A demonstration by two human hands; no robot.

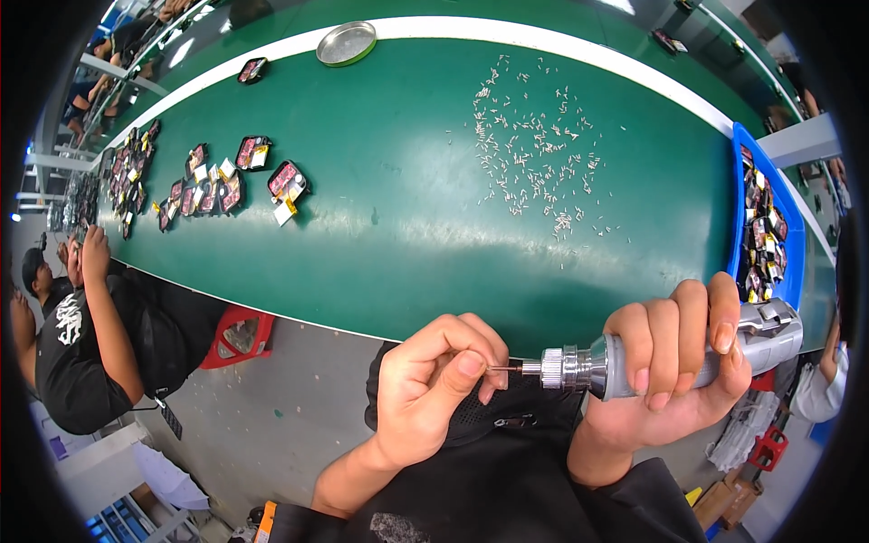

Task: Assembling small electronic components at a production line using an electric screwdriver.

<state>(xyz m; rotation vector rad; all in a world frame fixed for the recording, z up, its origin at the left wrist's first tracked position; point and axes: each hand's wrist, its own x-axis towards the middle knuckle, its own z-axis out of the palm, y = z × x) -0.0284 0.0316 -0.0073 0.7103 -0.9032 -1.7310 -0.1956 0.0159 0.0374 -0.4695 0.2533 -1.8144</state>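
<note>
My right hand (pixel 674 353) is wrapped round a silver-grey electric screwdriver (pixel 625 364), held level with its tip pointing left. The thin bit (pixel 509 368) sticks out of the chuck. At its end, my left hand (pixel 439 380) is closed in a pinch, thumb against forefinger. Whether a small screw sits between those fingertips is too small to tell. Both hands are over my lap, just before the table's near edge. Beyond them, many tiny screws (pixel 534 154) lie scattered across the green table top (pixel 389 244).
Small black casings with circuit boards (pixel 288 185) lie in groups on the left. A blue bin (pixel 797 235) at the right holds more. A round metal dish (pixel 347 43) rests by the white far rail. A co-worker in black (pixel 81 353) sits at the left near a red stool (pixel 240 335).
</note>
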